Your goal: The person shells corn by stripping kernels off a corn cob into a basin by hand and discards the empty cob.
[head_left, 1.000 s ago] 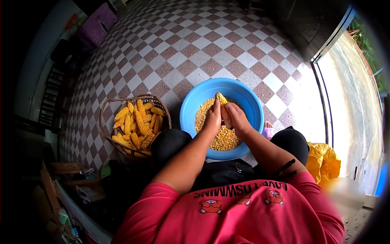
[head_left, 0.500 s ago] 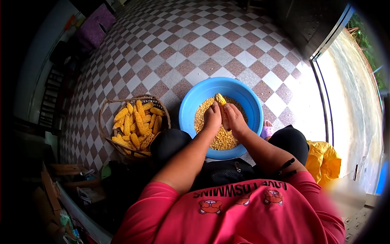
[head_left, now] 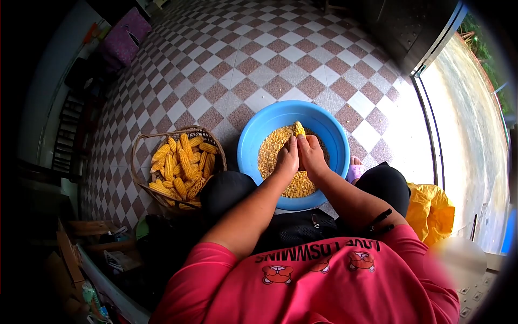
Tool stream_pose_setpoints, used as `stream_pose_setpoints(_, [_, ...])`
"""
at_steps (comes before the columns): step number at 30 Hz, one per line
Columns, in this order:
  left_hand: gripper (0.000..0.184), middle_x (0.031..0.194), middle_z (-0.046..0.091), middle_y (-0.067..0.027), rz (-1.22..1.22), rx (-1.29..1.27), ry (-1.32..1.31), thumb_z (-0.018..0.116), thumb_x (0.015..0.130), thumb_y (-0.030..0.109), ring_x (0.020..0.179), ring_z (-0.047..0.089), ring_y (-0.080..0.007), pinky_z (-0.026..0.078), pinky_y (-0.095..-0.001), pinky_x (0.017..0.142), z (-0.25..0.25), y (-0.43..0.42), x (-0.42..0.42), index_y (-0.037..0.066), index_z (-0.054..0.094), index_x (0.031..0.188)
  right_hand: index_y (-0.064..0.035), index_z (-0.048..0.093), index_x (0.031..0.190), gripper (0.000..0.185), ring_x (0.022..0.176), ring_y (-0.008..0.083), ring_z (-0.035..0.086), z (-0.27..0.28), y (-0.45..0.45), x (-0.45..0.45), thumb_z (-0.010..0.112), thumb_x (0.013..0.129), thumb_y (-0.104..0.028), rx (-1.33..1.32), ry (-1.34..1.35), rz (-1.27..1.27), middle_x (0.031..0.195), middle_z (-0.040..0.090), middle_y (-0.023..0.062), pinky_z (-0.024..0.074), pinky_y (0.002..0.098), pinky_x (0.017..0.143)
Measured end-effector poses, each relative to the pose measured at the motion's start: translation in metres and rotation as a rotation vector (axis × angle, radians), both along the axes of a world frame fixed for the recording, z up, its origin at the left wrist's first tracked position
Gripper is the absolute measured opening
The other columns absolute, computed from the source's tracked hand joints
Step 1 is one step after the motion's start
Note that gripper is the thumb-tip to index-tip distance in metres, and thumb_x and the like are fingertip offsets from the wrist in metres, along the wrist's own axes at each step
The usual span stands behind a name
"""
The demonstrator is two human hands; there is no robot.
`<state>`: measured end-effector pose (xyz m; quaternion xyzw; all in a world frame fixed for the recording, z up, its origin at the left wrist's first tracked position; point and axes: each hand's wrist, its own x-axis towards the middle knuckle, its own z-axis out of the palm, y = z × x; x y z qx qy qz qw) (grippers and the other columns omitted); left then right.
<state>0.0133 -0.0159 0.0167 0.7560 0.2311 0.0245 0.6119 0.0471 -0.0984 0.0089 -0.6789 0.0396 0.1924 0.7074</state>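
Observation:
Between my two hands is a corn cob (head_left: 299, 128), its yellow tip sticking up past my fingers while its lower part is hidden. My left hand (head_left: 288, 153) is closed against the cob's left side. From the right, my right hand (head_left: 312, 154) wraps round it, thumb close to the other thumb. Both hands are over a blue basin (head_left: 249, 135), above a layer of loose corn kernels (head_left: 297, 186) in its bottom. To the left, a woven basket (head_left: 136, 162) holds many whole yellow corn cobs (head_left: 183, 159).
My knees (head_left: 229, 193) flank the basin, and a foot in a pink sandal (head_left: 355, 170) shows at its right. A yellow bag (head_left: 431, 213) lies by the doorway. Boxes and clutter (head_left: 116, 254) stand at lower left. Checkered tiles (head_left: 259, 67) stretch ahead, with a few stray kernels.
The cob's tip has shifted slightly right and now points more upright. Both hands have moved a little with it, their grip rearranged. The basket and basin stay in place.

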Motion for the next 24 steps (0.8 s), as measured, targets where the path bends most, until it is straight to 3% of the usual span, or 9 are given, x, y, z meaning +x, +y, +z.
stream_pose_setpoints(5, [0.059, 0.095, 0.059, -0.0284, 0.044, 0.094, 0.047, 0.030, 0.092, 0.046, 0.091, 0.056, -0.0424, 0.046, -0.0446, 0.079, -0.002, 0.004, 0.003, -0.004, 0.059, 0.100, 0.0014, 0.050, 0.096, 0.037, 0.073, 0.0226, 0.058, -0.016, 0.002, 0.005, 0.051, 0.089, -0.035, -0.136, -0.136, 0.026, 0.080, 0.059, 0.0170, 0.0464, 0.0326, 0.064])
stream_pose_setpoints(7, [0.057, 0.093, 0.061, -0.0241, 0.002, 0.177, 0.072, 0.030, 0.092, 0.045, 0.089, 0.059, -0.0371, 0.046, -0.0403, 0.077, -0.003, 0.007, 0.004, -0.003, 0.059, 0.102, 0.0014, 0.050, 0.094, 0.037, 0.073, 0.0237, 0.058, -0.014, 0.002, 0.005, 0.050, 0.089, -0.035, -0.141, -0.146, 0.039, 0.079, 0.059, 0.0175, 0.0460, 0.0332, 0.063])
stream_pose_setpoints(10, [0.053, 0.090, 0.061, -0.0253, -0.011, 0.248, 0.048, 0.032, 0.093, 0.041, 0.085, 0.059, -0.0374, 0.046, -0.0407, 0.075, -0.003, 0.009, 0.003, -0.003, 0.060, 0.097, 0.0000, 0.049, 0.092, 0.035, 0.070, 0.0226, 0.058, 0.002, -0.001, 0.002, 0.050, 0.089, -0.035, -0.060, -0.033, 0.047, 0.074, 0.057, 0.0139, 0.0460, 0.0322, 0.061])
stream_pose_setpoints(12, [0.050, 0.089, 0.060, -0.0257, 0.007, 0.237, 0.044, 0.033, 0.093, 0.039, 0.084, 0.058, -0.0378, 0.045, -0.0406, 0.075, 0.000, 0.012, 0.002, -0.004, 0.059, 0.096, -0.0016, 0.050, 0.093, 0.033, 0.067, 0.0194, 0.056, 0.020, -0.006, 0.000, 0.050, 0.089, -0.034, 0.173, 0.172, 0.112, 0.070, 0.055, 0.0097, 0.0461, 0.0307, 0.059])
stream_pose_setpoints(17, [0.044, 0.088, 0.061, -0.0220, 0.063, 0.263, -0.040, 0.035, 0.094, 0.034, 0.087, 0.059, -0.0333, 0.045, -0.0388, 0.075, -0.001, 0.010, 0.003, -0.004, 0.058, 0.097, -0.0028, 0.050, 0.097, 0.034, 0.069, 0.0162, 0.055, 0.025, -0.008, 0.006, 0.050, 0.089, -0.036, 0.237, 0.173, 0.100, 0.077, 0.054, 0.0078, 0.0460, 0.0284, 0.057])
stream_pose_setpoints(19, [0.043, 0.100, 0.059, -0.0154, -0.004, -0.048, -0.042, 0.036, 0.095, 0.035, 0.094, 0.057, -0.0260, 0.045, -0.0362, 0.078, -0.002, 0.015, 0.002, -0.001, 0.054, 0.108, -0.0041, 0.050, 0.104, 0.037, 0.075, 0.0156, 0.055, 0.039, -0.012, 0.005, 0.050, 0.089, -0.038, 0.307, 0.219, 0.115, 0.087, 0.055, 0.0080, 0.0464, 0.0281, 0.061])
stream_pose_setpoints(20, [0.043, 0.100, 0.059, -0.0154, -0.005, -0.047, -0.042, 0.036, 0.095, 0.035, 0.094, 0.057, -0.0260, 0.045, -0.0362, 0.078, -0.003, 0.016, 0.002, -0.001, 0.054, 0.108, -0.0041, 0.050, 0.104, 0.037, 0.075, 0.0156, 0.055, 0.037, -0.014, 0.006, 0.050, 0.089, -0.038, 0.308, 0.219, 0.115, 0.087, 0.055, 0.0080, 0.0464, 0.0281, 0.061])
stream_pose_setpoints(22, [0.044, 0.110, 0.055, -0.0097, 0.021, -0.490, -0.030, 0.036, 0.095, 0.038, 0.097, 0.055, -0.0209, 0.045, -0.0350, 0.081, -0.004, 0.018, 0.002, 0.004, 0.048, 0.119, -0.0052, 0.049, 0.107, 0.037, 0.078, 0.0155, 0.055, 0.029, -0.015, 0.007, 0.049, 0.089, -0.037, 0.313, 0.177, 0.187, 0.089, 0.055, 0.0071, 0.0471, 0.0293, 0.064])
stream_pose_setpoints(24, [0.043, 0.108, 0.055, -0.0095, 0.057, -0.539, -0.020, 0.036, 0.095, 0.038, 0.094, 0.056, -0.0205, 0.045, -0.0342, 0.079, -0.004, 0.016, 0.003, 0.004, 0.048, 0.119, -0.0060, 0.049, 0.109, 0.036, 0.079, 0.0154, 0.055, 0.023, -0.012, 0.004, 0.049, 0.089, -0.036, 0.339, 0.181, 0.195, 0.089, 0.054, 0.0065, 0.0474, 0.0298, 0.064])
